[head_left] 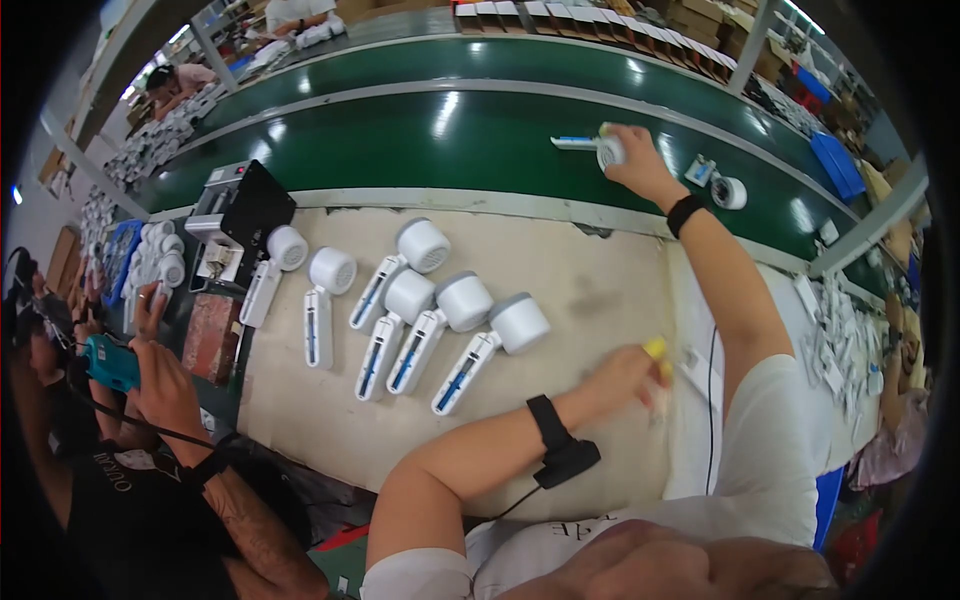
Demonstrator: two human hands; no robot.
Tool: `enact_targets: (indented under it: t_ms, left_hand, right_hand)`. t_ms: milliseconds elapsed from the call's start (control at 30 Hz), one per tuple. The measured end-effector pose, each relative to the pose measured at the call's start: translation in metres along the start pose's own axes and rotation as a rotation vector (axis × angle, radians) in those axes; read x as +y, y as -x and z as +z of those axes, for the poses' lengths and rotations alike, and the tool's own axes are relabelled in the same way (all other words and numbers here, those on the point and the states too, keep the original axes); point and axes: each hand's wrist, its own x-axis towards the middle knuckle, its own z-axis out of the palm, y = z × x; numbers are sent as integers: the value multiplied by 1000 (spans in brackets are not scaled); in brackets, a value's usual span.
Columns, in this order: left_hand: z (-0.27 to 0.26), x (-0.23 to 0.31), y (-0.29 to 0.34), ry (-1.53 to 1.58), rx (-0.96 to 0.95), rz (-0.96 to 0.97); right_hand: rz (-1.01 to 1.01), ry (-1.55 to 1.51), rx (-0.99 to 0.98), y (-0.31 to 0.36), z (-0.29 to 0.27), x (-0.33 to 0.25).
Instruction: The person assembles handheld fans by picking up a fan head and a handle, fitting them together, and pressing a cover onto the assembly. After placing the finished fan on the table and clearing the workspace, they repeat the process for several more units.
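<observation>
The person's hands are well apart. The right hand [640, 165] is closed around a white handheld fan-like unit [609, 152], gripping it by its round, grilled head over the green conveyor belt [400, 140], with the handle pointing left. The left hand [620, 380] is a blur above the beige work surface [590, 260], yellow at the fingertips; from where I stand I can't tell whether it holds anything. Each wrist wears a black band.

Left of that hand, six similar units [465, 302] lie on the surface, round heads away from the person and blue-striped handles toward them. On the belt, just right of the right hand, is another round-headed white piece [728, 192].

A black-sided machine [265, 190] stands by the leftmost unit, with a reddish block [211, 338] in front of it. Over on the left a co-worker's hand [165, 390] grips a teal tool [110, 362]. To the right I see heaped white parts [840, 330] and, beyond the belt, a blue bin [836, 165].
</observation>
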Motion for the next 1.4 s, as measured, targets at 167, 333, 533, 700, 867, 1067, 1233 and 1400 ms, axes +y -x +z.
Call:
enact_targets:
  t_ms: [167, 333, 533, 700, 867, 1067, 1233, 1400]
  left_hand:
    - [-13, 9, 2, 452, 107, 108]
    - [-13, 31, -1, 536, 277, 57]
    - [5, 52, 18, 517, -243, 219]
    - [11, 54, 19, 309, 55, 216]
    - [20, 51, 23, 111, 83, 247]
    - [15, 50, 25, 336, -19, 230]
    - [14, 52, 25, 216, 47, 195]
    - [17, 51, 27, 187, 68, 232]
  right_hand:
    - [-312, -511, -19, 94, -82, -22]
    - [-288, -759, -163, 183, -108, -32]
    - [-147, -961, -98, 252, -99, -18]
    - [-177, -644, 81, 267, -84, 1]
    - [-233, -513, 180, 272, -77, 7]
    - [-298, -387, 170, 271, -77, 4]
    - [-299, -394, 163, 271, -77, 3]
    - [-310, -405, 166, 274, -77, 2]
